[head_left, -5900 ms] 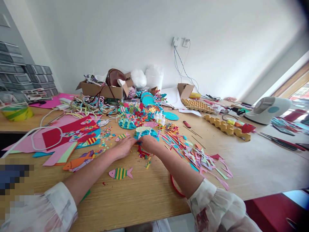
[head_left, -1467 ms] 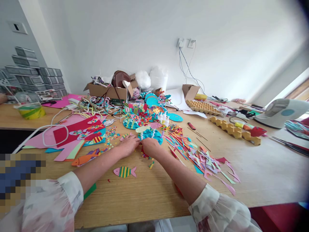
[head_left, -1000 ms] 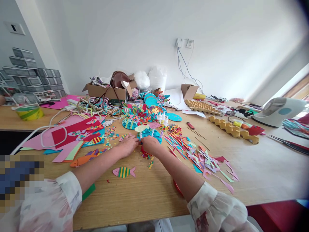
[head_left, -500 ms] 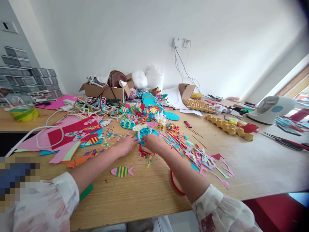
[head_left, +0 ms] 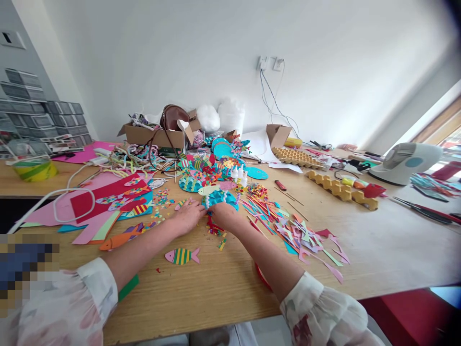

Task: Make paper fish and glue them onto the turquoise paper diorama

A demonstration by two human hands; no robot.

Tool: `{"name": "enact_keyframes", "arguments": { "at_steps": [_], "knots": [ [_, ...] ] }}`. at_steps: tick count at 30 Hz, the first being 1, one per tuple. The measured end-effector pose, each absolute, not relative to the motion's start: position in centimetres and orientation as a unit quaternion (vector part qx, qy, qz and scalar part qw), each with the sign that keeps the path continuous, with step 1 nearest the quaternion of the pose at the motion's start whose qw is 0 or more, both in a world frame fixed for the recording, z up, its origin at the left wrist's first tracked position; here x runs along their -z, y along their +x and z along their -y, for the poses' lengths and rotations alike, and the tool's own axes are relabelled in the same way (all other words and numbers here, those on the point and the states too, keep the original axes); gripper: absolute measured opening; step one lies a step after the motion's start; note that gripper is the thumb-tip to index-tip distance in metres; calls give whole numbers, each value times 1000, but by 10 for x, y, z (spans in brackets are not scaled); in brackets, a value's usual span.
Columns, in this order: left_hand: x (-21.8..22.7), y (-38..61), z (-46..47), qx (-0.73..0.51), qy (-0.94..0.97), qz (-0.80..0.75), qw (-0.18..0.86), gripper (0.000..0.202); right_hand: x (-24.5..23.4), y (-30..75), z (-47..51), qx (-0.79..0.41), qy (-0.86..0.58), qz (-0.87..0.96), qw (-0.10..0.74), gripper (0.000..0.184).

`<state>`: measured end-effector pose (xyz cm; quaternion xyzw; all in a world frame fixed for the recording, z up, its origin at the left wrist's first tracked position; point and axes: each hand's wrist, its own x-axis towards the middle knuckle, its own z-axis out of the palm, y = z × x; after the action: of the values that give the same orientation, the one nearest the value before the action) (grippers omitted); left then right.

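Note:
My left hand (head_left: 187, 217) and my right hand (head_left: 223, 215) meet at the near edge of a teal paper disc (head_left: 220, 198) with white wavy trim. Both hands have their fingers curled and pinched together at the disc's edge; what they pinch is too small to make out. Red paper scraps (head_left: 214, 228) lie just below the hands. A striped pink, green and yellow paper fish (head_left: 181, 255) lies on the wooden table (head_left: 223, 288) nearer to me. An orange paper fish (head_left: 117, 240) lies left of my left forearm.
Cut paper strips and scraps (head_left: 298, 235) spread right of my hands. Red and pink paper sheets (head_left: 97, 204) lie left. Finished teal discs (head_left: 198, 180), small glue bottles (head_left: 239, 175), a cardboard box (head_left: 154, 134), yellow egg trays (head_left: 342, 190) and a white fan (head_left: 403, 163) stand farther back.
My hands stay pinched together at the teal disc's edge, with only small shifts. The view has drifted slightly.

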<state>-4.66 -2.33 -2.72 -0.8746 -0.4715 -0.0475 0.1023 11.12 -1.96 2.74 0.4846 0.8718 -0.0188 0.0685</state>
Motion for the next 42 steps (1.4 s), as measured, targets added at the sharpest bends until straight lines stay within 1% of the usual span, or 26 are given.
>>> {"name": "enact_keyframes", "arguments": {
  "at_steps": [8, 17, 31, 37, 42],
  "knots": [
    [24, -45, 27, 54, -874, 475, 89, 32, -27, 108, 24, 2, 483, -872, 72, 32],
    [20, -42, 28, 60, -869, 487, 58, 25, -34, 107, 30, -12, 468, -880, 76, 30],
    [-3, -47, 35, 116, -885, 447, -55, 37, -26, 109, 21, 6, 473, -877, 83, 33],
    [-7, -46, 37, 108, -882, 454, -66, 37, -25, 110, 17, 16, 469, -879, 82, 37],
    [-11, -43, 39, 95, -886, 449, -64, 38, -24, 111, 21, 15, 468, -880, 83, 34]
  ]
}}
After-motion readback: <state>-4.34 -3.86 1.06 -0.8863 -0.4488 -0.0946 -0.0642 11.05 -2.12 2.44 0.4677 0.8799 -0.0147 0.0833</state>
